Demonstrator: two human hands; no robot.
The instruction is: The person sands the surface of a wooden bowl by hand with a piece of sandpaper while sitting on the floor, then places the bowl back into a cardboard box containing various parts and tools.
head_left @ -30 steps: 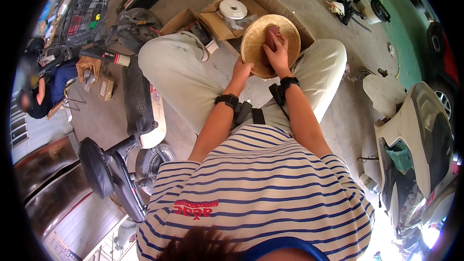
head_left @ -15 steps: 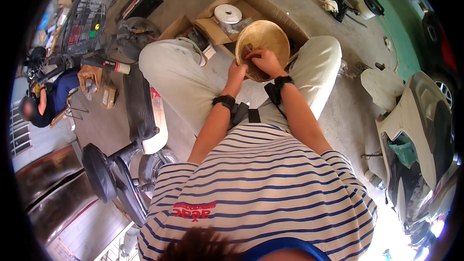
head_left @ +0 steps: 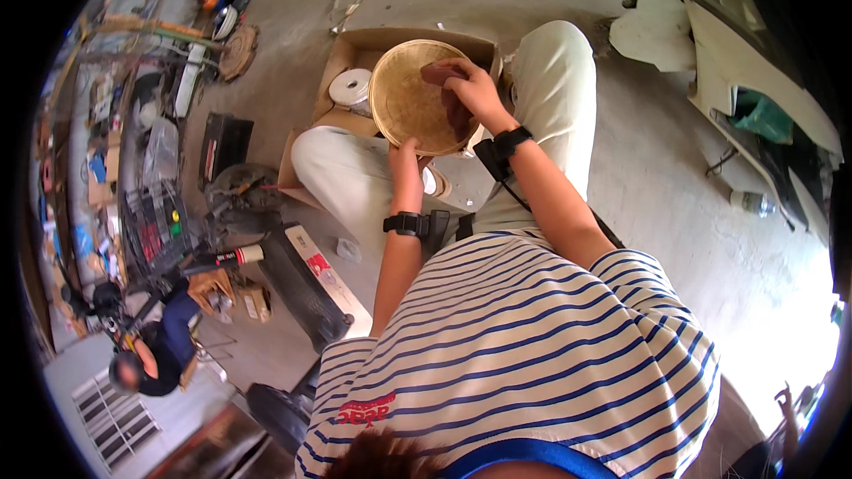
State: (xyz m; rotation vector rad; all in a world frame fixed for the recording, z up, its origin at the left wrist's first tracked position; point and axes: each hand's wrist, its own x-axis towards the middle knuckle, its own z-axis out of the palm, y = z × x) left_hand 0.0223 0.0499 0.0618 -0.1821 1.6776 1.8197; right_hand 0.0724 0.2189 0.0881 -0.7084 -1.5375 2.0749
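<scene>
At upper centre, the left hand (head_left: 406,158) grips the basket (head_left: 393,93), the right hand (head_left: 477,93) pinches a brown piece (head_left: 437,74); a slack left hold could tip the basket.

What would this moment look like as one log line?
left hand: gripping rim of woven basket | right hand: holding flat reddish-brown piece over basket | nearby: cardboard box, white spool

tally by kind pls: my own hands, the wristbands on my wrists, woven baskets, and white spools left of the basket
Left hand and right hand: 2
Left wristband and right wristband: 2
Woven basket: 1
White spool: 1
Total: 6
</scene>
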